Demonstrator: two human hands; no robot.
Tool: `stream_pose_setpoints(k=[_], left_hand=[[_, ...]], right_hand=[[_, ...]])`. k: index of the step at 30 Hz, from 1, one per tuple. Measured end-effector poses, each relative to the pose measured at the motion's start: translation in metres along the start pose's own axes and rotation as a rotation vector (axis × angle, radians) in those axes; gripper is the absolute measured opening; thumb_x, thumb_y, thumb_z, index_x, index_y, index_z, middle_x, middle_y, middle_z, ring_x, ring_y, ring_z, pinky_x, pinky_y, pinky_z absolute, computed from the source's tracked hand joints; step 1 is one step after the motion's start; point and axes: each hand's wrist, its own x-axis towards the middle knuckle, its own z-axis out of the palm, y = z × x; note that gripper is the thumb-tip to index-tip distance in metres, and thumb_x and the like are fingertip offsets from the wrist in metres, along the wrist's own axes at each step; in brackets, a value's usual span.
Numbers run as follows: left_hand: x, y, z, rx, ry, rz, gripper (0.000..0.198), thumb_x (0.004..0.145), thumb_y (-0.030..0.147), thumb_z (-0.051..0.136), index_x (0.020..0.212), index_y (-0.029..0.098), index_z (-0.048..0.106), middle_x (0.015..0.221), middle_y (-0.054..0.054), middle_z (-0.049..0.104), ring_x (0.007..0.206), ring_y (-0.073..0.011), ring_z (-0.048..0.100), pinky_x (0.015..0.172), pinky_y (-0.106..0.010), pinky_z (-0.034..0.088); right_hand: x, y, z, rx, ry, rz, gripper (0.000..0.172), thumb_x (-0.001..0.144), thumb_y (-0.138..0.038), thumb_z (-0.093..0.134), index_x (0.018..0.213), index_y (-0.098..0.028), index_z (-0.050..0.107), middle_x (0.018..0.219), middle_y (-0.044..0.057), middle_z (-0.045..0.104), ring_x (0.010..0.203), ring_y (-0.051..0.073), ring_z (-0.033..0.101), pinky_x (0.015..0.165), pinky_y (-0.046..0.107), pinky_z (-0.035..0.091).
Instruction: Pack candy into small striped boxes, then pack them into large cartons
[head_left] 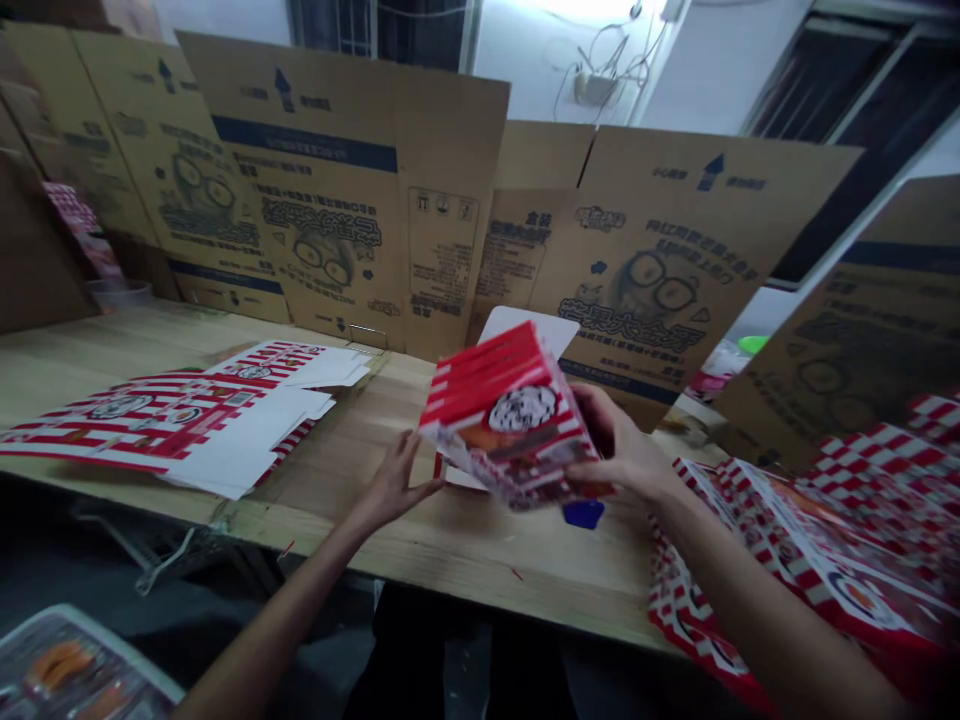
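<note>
A red-and-white striped carton [501, 415] with a round black-and-white logo is tilted above the wooden table, slightly blurred. My right hand [619, 445] grips its right side, thumb on the near face. My left hand [394, 485] is beside the carton's lower left corner, thumb and fingers apart, holding nothing. Behind and below the carton, white cardboard [517, 322] shows in part; whether it belongs to the same carton I cannot tell. A small blue object [583, 514] lies on the table just under the carton, partly hidden.
Flat striped carton blanks [225, 405] lie stacked on the left. Filled-looking striped cartons [810, 540] are piled at the right. Tall brown cardboard sheets [330, 200] stand along the table's back. A tub of packaged items [75, 670] sits low at the left, below the table [480, 560].
</note>
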Motion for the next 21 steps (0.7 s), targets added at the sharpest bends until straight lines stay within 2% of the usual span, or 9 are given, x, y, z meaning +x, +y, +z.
stream_pose_setpoints(k=[2, 4, 6, 8, 14, 17, 21], left_hand=[[0.027, 0.004, 0.005, 0.162, -0.112, 0.021, 0.099, 0.064, 0.056, 0.076, 0.145, 0.02, 0.032, 0.153, -0.02, 0.023, 0.141, -0.0407, 0.022, 0.11, -0.055, 0.03], [0.049, 0.01, 0.006, 0.297, -0.195, 0.014, 0.101, 0.061, 0.055, 0.078, 0.144, 0.018, 0.035, 0.154, -0.022, 0.021, 0.139, -0.044, 0.024, 0.107, -0.057, 0.031], [0.062, 0.015, 0.005, 0.408, -0.222, 0.039, 0.093, 0.062, 0.056, 0.078, 0.138, 0.017, 0.042, 0.149, -0.022, 0.032, 0.135, -0.0432, 0.032, 0.106, -0.058, 0.032], [0.068, 0.018, 0.003, 0.487, -0.201, 0.078, 0.088, 0.062, 0.056, 0.077, 0.134, 0.017, 0.045, 0.142, -0.021, 0.043, 0.131, -0.041, 0.037, 0.105, -0.058, 0.031], [0.064, 0.018, 0.004, 0.612, -0.112, 0.04, 0.091, 0.07, 0.057, 0.071, 0.14, 0.013, 0.034, 0.139, -0.023, 0.047, 0.133, -0.0413, 0.036, 0.107, -0.06, 0.024], [0.064, 0.018, 0.009, 0.644, -0.095, 0.029, 0.088, 0.072, 0.056, 0.07, 0.139, 0.01, 0.035, 0.14, -0.024, 0.046, 0.133, -0.041, 0.037, 0.108, -0.058, 0.024], [0.064, 0.017, 0.01, 0.651, -0.087, 0.008, 0.089, 0.071, 0.059, 0.069, 0.137, 0.008, 0.038, 0.139, -0.025, 0.048, 0.132, -0.0403, 0.037, 0.108, -0.055, 0.027]], right_hand=[[0.031, 0.011, -0.007, 0.016, 0.114, -0.084, 0.097, 0.056, -0.044, 0.085, 0.136, -0.024, 0.034, 0.138, 0.009, 0.047, 0.128, 0.032, 0.044, 0.109, 0.045, 0.034], [0.062, 0.027, -0.006, -0.023, 0.181, -0.132, 0.098, 0.053, -0.043, 0.086, 0.135, -0.024, 0.034, 0.137, 0.009, 0.046, 0.127, 0.032, 0.044, 0.109, 0.044, 0.033], [0.085, 0.046, -0.002, -0.074, 0.192, -0.134, 0.099, 0.051, -0.043, 0.087, 0.133, -0.022, 0.036, 0.135, 0.01, 0.048, 0.125, 0.032, 0.046, 0.108, 0.045, 0.034], [0.098, 0.065, 0.004, -0.133, 0.16, -0.104, 0.097, 0.05, -0.043, 0.086, 0.131, -0.02, 0.037, 0.132, 0.012, 0.049, 0.123, 0.033, 0.047, 0.107, 0.046, 0.034], [0.087, 0.108, 0.006, -0.277, -0.007, 0.125, 0.087, 0.05, -0.034, 0.083, 0.125, -0.017, 0.043, 0.123, 0.012, 0.054, 0.113, 0.034, 0.051, 0.101, 0.049, 0.038], [0.085, 0.114, 0.002, -0.286, -0.042, 0.178, 0.087, 0.05, -0.033, 0.082, 0.125, -0.016, 0.042, 0.121, 0.012, 0.055, 0.111, 0.032, 0.053, 0.098, 0.048, 0.041], [0.093, 0.109, -0.002, -0.318, -0.079, 0.163, 0.087, 0.049, -0.03, 0.083, 0.125, -0.015, 0.043, 0.122, 0.012, 0.055, 0.112, 0.033, 0.052, 0.098, 0.048, 0.041]])
